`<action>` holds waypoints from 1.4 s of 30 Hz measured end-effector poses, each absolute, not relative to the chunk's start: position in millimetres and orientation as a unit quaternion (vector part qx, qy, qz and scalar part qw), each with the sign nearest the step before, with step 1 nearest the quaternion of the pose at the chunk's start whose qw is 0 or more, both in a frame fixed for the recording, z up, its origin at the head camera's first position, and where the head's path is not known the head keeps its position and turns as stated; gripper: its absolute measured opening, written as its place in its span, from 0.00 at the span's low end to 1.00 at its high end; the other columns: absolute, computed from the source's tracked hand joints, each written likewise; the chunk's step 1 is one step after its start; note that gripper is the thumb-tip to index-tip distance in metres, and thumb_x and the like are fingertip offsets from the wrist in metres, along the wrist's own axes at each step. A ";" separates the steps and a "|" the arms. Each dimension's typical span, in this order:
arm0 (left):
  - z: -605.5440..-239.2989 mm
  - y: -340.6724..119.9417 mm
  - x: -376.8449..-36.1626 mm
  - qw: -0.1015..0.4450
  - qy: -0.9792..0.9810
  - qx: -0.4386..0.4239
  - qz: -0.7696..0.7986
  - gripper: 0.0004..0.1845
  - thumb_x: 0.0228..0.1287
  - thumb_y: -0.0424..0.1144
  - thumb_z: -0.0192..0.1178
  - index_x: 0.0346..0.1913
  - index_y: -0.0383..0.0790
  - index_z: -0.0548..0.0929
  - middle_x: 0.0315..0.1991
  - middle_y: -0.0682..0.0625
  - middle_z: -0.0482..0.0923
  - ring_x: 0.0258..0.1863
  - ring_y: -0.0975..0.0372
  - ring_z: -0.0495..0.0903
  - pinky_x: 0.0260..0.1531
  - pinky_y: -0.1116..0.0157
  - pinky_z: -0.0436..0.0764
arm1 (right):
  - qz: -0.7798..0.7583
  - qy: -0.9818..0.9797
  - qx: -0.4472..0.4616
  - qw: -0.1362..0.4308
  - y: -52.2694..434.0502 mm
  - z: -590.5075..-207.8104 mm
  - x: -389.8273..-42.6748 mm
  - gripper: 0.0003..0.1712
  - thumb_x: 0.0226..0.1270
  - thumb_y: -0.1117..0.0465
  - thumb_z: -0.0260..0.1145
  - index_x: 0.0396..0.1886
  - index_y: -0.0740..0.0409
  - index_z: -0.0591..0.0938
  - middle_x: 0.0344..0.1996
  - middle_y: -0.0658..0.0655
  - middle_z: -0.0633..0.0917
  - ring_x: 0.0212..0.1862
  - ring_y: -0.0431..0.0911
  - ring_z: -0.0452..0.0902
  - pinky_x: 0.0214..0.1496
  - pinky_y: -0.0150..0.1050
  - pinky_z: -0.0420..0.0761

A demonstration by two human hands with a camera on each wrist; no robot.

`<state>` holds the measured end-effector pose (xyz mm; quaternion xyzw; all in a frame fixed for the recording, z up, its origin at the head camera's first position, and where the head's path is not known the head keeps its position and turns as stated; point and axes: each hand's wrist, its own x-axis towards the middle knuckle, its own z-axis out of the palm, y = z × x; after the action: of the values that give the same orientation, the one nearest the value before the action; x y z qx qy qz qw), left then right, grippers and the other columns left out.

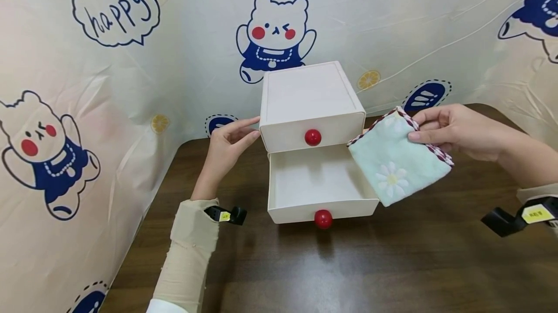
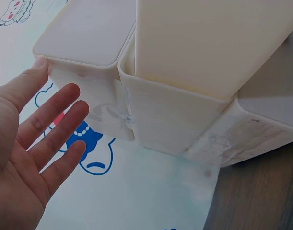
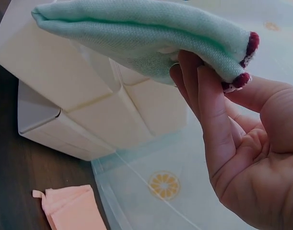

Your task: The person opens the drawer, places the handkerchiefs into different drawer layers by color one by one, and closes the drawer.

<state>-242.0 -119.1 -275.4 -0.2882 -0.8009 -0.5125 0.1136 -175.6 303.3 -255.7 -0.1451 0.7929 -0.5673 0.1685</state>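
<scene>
A white drawer cabinet [image 1: 307,92] with red knobs stands on the table. Its upper drawer is closed, while the drawer [image 1: 353,209] below is pulled out with nothing lying in it. My left hand [image 1: 227,148] is at the cabinet's left side; in the left wrist view the fingers are spread and the thumb tip rests on an upper edge. My right hand [image 1: 464,131] pinches a folded mint-green towel [image 1: 370,160] by its maroon-and-white trimmed edge. The towel, showing a white daisy, hangs tilted beside the open drawer and overlaps its right corner.
A folded pink cloth [image 3: 74,208] lies on the dark wood table [image 1: 392,264], right of the cabinet, mostly hidden behind the towel in the head view. Close behind the cabinet hangs a printed curtain [image 1: 209,37] with bears and lemon slices, which also runs along the left side.
</scene>
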 end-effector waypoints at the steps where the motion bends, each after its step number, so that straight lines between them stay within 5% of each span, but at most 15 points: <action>1: -275.2 -119.2 -241.8 0.114 -0.801 -0.288 -0.512 0.18 0.60 0.31 0.60 0.53 0.32 0.78 0.42 0.38 0.80 0.39 0.55 0.80 0.41 0.61 0.77 | -0.567 0.792 -0.148 0.171 302.2 -255.0 -176.1 0.08 0.68 0.67 0.55 0.42 0.54 0.77 0.35 0.56 0.84 0.32 0.51 0.82 0.32 0.47 0.81; 42: -275.4 -119.5 -242.1 0.108 -0.801 -0.286 -0.514 0.18 0.60 0.31 0.60 0.54 0.33 0.78 0.41 0.38 0.81 0.39 0.55 0.80 0.40 0.61 0.77 | -0.630 0.727 -0.176 0.208 248.9 -238.1 -191.4 0.07 0.67 0.67 0.56 0.42 0.61 0.76 0.35 0.58 0.83 0.33 0.50 0.82 0.34 0.44 0.81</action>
<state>-242.1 -119.5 -275.4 -0.2859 -0.8013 -0.5142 0.1081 -191.4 248.9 -238.1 -0.1764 0.7268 -0.6303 0.2083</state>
